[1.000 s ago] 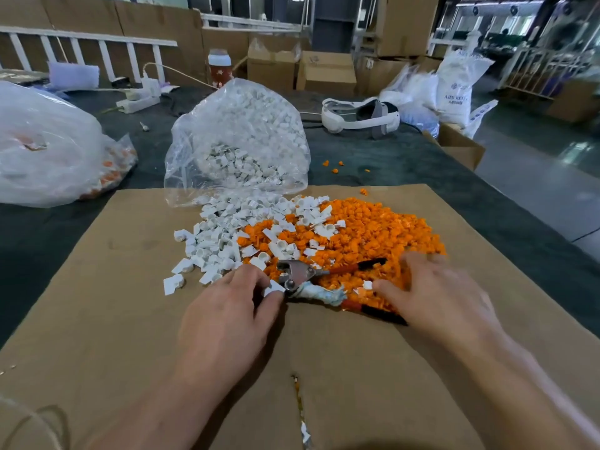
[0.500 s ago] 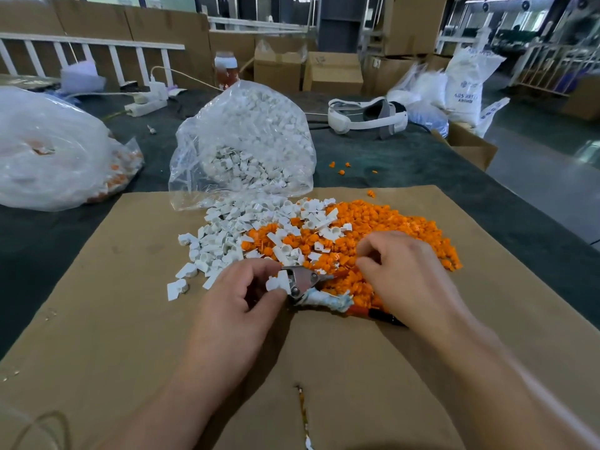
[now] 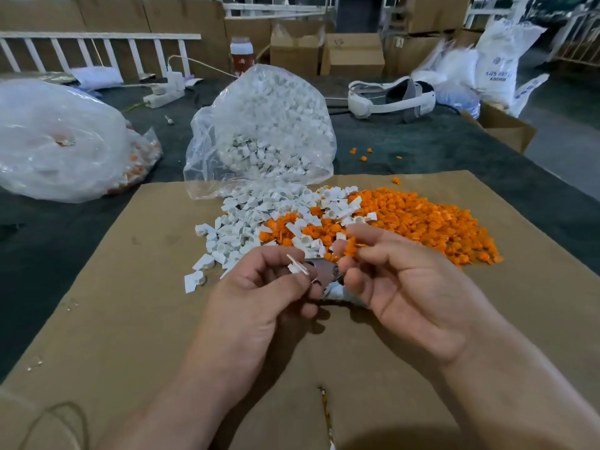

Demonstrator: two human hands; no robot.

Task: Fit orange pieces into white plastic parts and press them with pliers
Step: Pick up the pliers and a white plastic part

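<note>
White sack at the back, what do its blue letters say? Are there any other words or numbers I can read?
"ABS RES..." on the white sack; its ending and the line below are blurred.
Label on the jar: too blurred to read.
Mark on the cardboard box: too small to read.

A single wide-angle view from the person's head faces forward and down over the cardboard (image 3: 130, 319). The left hand (image 3: 259, 303) and right hand (image 3: 406, 293) sit near the lens, mid-frame; boxes (image 3: 352, 53) lie far behind.
</note>
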